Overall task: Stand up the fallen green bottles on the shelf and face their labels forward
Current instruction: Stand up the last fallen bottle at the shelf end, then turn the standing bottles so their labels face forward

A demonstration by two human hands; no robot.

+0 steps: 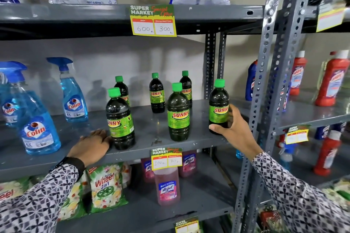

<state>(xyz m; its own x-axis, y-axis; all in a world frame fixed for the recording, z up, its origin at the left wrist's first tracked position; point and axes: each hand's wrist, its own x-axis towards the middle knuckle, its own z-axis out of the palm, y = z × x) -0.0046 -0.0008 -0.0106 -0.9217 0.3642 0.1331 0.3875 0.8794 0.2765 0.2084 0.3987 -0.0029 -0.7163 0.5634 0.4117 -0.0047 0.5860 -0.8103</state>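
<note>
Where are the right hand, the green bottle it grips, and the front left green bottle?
Right hand [233, 128]: head view, back of the hand.
Gripped green bottle [218, 111]: head view, its label.
Front left green bottle [120, 125]: head view, its label.

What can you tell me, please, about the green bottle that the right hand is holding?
The bottle stands upright at the shelf's front right edge, beside the grey post. It looks like clear plastic filled with dark liquid, with a bright green screw cap and a green label reading SUNNY, facing forward. The right hand wraps its lower right side, thumb at the base.
</note>
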